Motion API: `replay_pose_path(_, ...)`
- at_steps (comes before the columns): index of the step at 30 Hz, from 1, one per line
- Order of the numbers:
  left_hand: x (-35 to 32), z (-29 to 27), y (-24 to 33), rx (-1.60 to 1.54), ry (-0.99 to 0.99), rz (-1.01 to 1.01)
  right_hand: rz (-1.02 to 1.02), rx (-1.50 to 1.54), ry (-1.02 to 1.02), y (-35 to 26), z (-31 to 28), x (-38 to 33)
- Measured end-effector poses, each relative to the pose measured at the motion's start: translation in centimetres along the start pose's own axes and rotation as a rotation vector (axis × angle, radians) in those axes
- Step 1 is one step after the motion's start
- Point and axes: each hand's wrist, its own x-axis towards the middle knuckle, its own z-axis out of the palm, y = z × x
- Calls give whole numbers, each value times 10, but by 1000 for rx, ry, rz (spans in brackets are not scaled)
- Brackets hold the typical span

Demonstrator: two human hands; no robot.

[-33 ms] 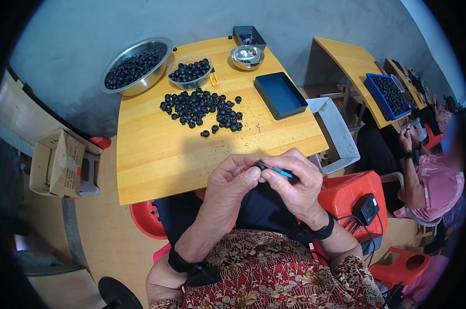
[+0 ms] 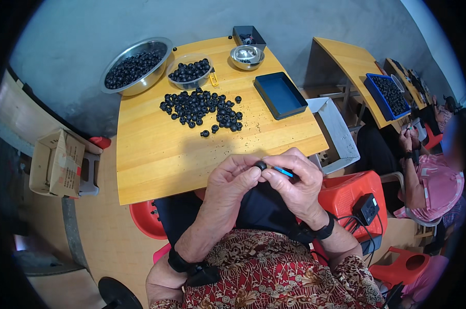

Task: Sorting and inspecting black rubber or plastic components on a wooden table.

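Observation:
My left hand (image 2: pixel 232 173) pinches a small round black piece (image 2: pixel 261 165) between thumb and fingertips, just past the table's near edge. Close against it, my right hand (image 2: pixel 296 177) grips a thin tool with a blue handle (image 2: pixel 283 171). The tool's working end is too small and covered to make out. On the wooden table (image 2: pixel 155 165) ahead of both hands lies a loose pile of black round pieces (image 2: pixel 194 106), some showing a hole. Dark crumbs are scattered to the right of the pile.
At the back stand a steel basin (image 2: pixel 163 64) and a clear tub (image 2: pixel 177 82) of black pieces, a yellow-handled cutter (image 2: pixel 214 78), a steel bowl (image 2: pixel 248 63) and a teal tray (image 2: pixel 293 105). On the right are a red stool (image 2: pixel 341 188) and a seated person (image 2: pixel 431 180).
The black piece has turned a little in my left fingertips, so more of its round side shows. The blue tool has shifted slightly; the rest looks the same.

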Motion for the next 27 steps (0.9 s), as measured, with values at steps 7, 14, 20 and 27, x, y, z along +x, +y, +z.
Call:
replay_pose_path(7,3,1,1,141,-20,121,84,94,19,7,0,0)
replay_pose_path(14,6,7,2,308,98,160,-77,-122,71,5,-7,3)
replay_pose_path(20,5,10,3,283,31,128,-47,-78,35,-6,-9,2)
replay_pose_path(27,5,11,1,143,64,-10,-120,-34,-3,3,-9,-1)
